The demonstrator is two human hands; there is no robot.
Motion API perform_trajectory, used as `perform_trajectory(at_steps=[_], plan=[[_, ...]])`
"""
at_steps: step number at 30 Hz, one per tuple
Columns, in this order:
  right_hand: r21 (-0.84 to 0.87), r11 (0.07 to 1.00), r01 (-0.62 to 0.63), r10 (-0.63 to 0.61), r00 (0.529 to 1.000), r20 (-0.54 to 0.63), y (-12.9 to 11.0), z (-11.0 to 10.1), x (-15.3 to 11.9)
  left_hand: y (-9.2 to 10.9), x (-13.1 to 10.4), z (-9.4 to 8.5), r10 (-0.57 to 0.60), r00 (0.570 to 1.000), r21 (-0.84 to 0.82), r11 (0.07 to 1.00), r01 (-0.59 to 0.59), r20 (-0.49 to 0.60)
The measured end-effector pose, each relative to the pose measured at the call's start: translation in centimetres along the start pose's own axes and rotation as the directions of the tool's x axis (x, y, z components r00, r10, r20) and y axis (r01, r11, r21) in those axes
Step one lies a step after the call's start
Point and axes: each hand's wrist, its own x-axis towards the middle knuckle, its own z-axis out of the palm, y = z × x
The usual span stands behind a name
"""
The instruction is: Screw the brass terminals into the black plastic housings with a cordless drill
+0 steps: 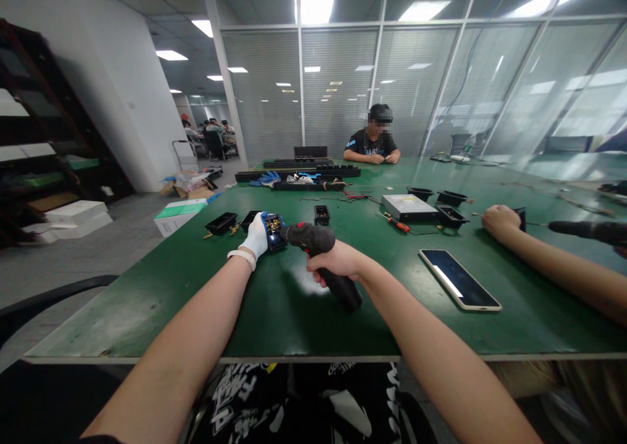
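Note:
My left hand (257, 235), in a white and blue glove, holds a small black box (275, 232) with brass-coloured parts inside, its open side turned toward the drill. Bare fingers of my right hand (336, 263) wrap round the handle of a black cordless drill (311, 236). The drill's front end points left at the box; whether its tip touches the parts inside is too small to tell. Just beyond my left hand is another black box (251, 221), partly hidden by it. A further black box (322, 215) stands behind the drill.
On the green table (196, 307) lie a phone (459, 279), an orange screwdriver (398, 223), a silver-topped case (409, 207) and several black boxes. At the right, another person's hand (502, 221) holds a dark piece near a second drill (588, 230). A person (373, 140) sits across the table.

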Motion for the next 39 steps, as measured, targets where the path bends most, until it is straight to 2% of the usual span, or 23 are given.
perform_trajectory(at_steps=[7, 22, 39], plan=[[-0.001, 1.0, 0.01, -0.01, 1.0, -0.001, 0.0, 0.0, -0.1, 0.0, -0.2, 0.1, -0.02, 0.999, -0.024, 0.999, 0.021, 0.04], [0.008, 1.0, 0.009, -0.009, 1.0, -0.01, -0.3, 0.2, -0.2, 0.1, -0.8, 0.5, -0.03, 0.999, -0.061, 0.998, 0.03, 0.013], [-0.013, 1.0, 0.009, -0.009, 1.0, -0.008, -0.5, 0.2, -0.4, 0.0, 0.2, 0.0, -0.011, 1.0, -0.028, 1.0, 0.011, 0.02]])
